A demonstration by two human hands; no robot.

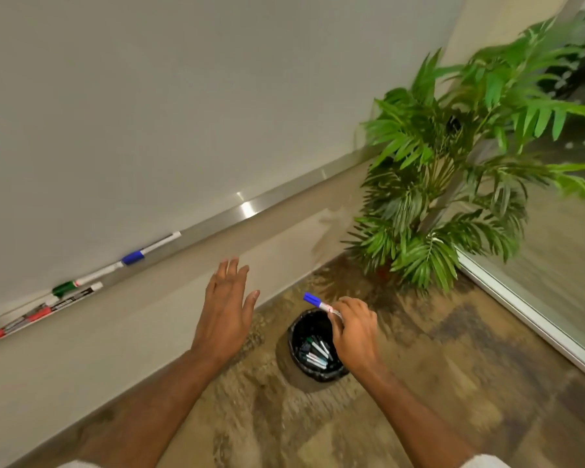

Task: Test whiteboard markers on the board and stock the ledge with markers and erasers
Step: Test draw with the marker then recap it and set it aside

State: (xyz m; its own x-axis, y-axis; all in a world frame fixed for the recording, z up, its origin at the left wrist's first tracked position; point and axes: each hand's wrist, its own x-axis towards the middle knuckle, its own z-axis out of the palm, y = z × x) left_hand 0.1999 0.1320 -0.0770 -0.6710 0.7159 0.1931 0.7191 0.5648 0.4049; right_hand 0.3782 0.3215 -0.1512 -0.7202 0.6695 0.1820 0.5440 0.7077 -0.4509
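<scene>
right hand point(355, 332) fingers clamped on blue-capped marker point(321, 305) right above black bin point(314, 346) of discarded markers, likely a dud to drop; left hand point(225, 305) empty, fingers spread, below ledge point(250, 209) with stocked markers point(92, 278).

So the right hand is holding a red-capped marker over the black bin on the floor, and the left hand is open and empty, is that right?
Not quite: the head view shows the marker has a blue cap. The right hand does hold it over the black bin, and the left hand is open and empty.
</scene>
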